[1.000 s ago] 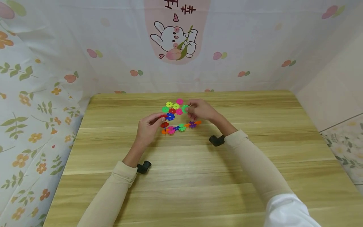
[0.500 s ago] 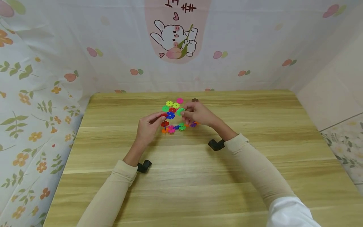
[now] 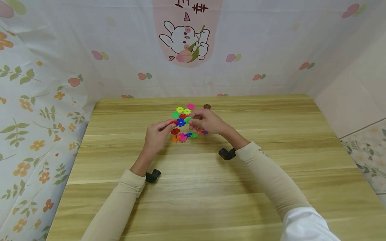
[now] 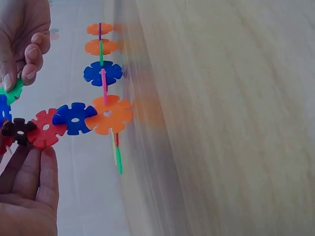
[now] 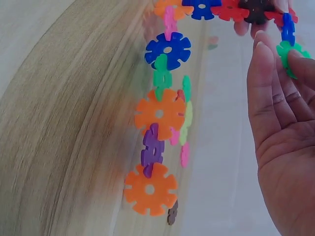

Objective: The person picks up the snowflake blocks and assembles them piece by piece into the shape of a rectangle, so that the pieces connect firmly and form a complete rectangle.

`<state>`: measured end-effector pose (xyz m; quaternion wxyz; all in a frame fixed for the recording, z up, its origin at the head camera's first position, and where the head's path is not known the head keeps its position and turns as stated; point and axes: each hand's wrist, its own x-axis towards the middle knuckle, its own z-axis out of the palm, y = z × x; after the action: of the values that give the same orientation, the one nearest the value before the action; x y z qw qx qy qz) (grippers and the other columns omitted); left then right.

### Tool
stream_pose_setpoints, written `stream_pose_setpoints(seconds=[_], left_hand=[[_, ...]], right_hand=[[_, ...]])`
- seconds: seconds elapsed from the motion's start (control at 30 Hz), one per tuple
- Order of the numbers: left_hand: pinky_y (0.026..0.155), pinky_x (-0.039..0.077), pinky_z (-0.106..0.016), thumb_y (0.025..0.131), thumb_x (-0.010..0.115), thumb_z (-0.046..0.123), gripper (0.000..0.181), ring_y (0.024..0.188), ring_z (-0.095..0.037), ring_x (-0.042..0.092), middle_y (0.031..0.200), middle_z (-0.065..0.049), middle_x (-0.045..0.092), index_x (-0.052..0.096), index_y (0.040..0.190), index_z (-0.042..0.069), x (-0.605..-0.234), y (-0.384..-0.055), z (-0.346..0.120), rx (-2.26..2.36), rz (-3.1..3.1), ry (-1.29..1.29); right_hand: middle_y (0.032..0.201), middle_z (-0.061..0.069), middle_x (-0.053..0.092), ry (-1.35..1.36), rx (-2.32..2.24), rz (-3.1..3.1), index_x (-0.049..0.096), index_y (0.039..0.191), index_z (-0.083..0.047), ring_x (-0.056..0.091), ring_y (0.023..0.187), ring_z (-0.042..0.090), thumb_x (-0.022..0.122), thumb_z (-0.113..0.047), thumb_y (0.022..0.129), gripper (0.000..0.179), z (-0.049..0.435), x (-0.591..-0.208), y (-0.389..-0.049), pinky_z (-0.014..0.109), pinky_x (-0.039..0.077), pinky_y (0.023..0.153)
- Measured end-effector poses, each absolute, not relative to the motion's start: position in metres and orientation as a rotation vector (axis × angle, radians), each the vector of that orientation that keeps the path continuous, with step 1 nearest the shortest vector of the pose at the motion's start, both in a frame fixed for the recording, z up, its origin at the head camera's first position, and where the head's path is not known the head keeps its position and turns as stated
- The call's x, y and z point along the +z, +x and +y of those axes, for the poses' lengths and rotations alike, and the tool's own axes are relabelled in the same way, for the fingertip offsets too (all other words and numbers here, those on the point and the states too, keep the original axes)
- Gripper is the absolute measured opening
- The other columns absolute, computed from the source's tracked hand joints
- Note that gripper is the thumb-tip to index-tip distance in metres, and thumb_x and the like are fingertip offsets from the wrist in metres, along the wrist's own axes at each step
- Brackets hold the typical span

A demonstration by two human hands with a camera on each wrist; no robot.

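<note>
My left hand [image 3: 154, 137] pinches the top of an upright chain of interlocking snowflake discs. In the left wrist view a black disc [image 4: 19, 132] and a red disc [image 4: 47, 128] sit at its fingertips. Below them a blue disc [image 4: 75, 119] joins an orange disc [image 4: 115, 115] at the bottom corner. From there a row of linked discs runs along the table, ending in an orange disc [image 5: 150, 189]. My right hand [image 3: 208, 121] pinches a green disc [image 5: 290, 59] between thumb and fingers. Its edge meets the blue disc [image 3: 181, 122] that sticks out from the chain's top.
Behind the chain, loose discs lie on the wooden table [image 3: 193, 187], among them a yellow disc [image 3: 179, 109], a green disc [image 3: 175, 115] and a pink disc [image 3: 191, 106]. A brown disc [image 3: 207, 106] lies farther right. A printed cloth [image 3: 120, 40] hangs at the table's back edge.
My right hand has moved left with the green disc, bringing it up to the blue disc. The brown disc behind that hand has come into view. My left hand stays nearly still.
</note>
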<state>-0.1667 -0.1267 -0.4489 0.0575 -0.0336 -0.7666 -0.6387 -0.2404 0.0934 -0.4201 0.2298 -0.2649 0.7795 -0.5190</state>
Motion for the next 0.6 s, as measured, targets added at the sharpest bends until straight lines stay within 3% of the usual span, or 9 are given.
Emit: stream_pose_setpoints(seconds=[0.07, 0.13, 0.27, 0.43, 0.53, 0.6], left_hand=[[0.064, 0.052, -0.021, 0.093, 0.067, 0.023, 0.028, 0.077, -0.017, 0.065, 0.107, -0.015, 0.072, 0.073, 0.112, 0.002, -0.4490, -0.1670, -0.1269, -1.933, -2.322, -0.099], [0.053, 0.041, -0.017, 0.093, 0.067, 0.022, 0.028, 0.067, -0.018, 0.057, 0.106, -0.016, 0.072, 0.073, 0.111, 0.002, -0.4492, -0.1672, -0.1270, -1.931, -2.306, -0.103], [0.047, 0.027, -0.018, 0.092, 0.067, 0.019, 0.026, 0.056, -0.017, 0.043, 0.103, -0.018, 0.072, 0.073, 0.109, 0.000, -0.4488, -0.1668, -0.1266, -1.933, -2.277, -0.114], [0.049, 0.031, -0.018, 0.092, 0.067, 0.019, 0.026, 0.059, -0.017, 0.047, 0.103, -0.018, 0.072, 0.073, 0.110, 0.001, -0.4490, -0.1661, -0.1267, -1.919, -2.294, -0.112], [0.050, 0.034, -0.016, 0.092, 0.067, 0.018, 0.026, 0.071, -0.027, 0.058, 0.104, -0.017, 0.072, 0.073, 0.110, 0.001, -0.4481, -0.1659, -0.1265, -1.920, -2.305, -0.110], [0.055, 0.043, -0.015, 0.092, 0.067, 0.018, 0.026, 0.080, -0.030, 0.063, 0.105, -0.017, 0.072, 0.073, 0.111, 0.001, -0.4479, -0.1660, -0.1265, -1.926, -2.304, -0.112]], right_hand=[[0.089, 0.025, 0.068, -0.723, -1.433, 2.134, 0.061, 0.099, 0.006, 0.066, 0.072, 0.038, 0.054, -0.008, 0.100, 0.016, 0.0915, -0.4199, -0.2405, 0.054, 0.056, 0.069], [0.089, 0.024, 0.068, -0.710, -1.443, 2.115, 0.061, 0.099, 0.007, 0.067, 0.071, 0.033, 0.054, -0.006, 0.099, 0.015, 0.0893, -0.4202, -0.2405, 0.052, 0.057, 0.070], [0.088, 0.021, 0.068, -0.679, -1.465, 2.070, 0.061, 0.100, 0.007, 0.068, 0.071, 0.032, 0.054, -0.004, 0.099, 0.014, 0.0860, -0.4204, -0.2396, 0.052, 0.057, 0.073], [0.087, 0.019, 0.068, -0.695, -1.486, 2.037, 0.061, 0.102, 0.008, 0.067, 0.074, 0.037, 0.053, -0.002, 0.099, 0.013, 0.0867, -0.4215, -0.2405, 0.053, 0.056, 0.074], [0.088, 0.020, 0.069, -0.688, -1.471, 2.026, 0.060, 0.110, 0.008, 0.068, 0.073, 0.032, 0.054, -0.002, 0.098, 0.017, 0.0898, -0.4224, -0.2443, 0.051, 0.057, 0.075], [0.088, 0.018, 0.069, -0.674, -1.452, 2.017, 0.059, 0.116, 0.007, 0.069, 0.072, 0.028, 0.056, -0.002, 0.097, 0.022, 0.0929, -0.4232, -0.2477, 0.047, 0.058, 0.076]])
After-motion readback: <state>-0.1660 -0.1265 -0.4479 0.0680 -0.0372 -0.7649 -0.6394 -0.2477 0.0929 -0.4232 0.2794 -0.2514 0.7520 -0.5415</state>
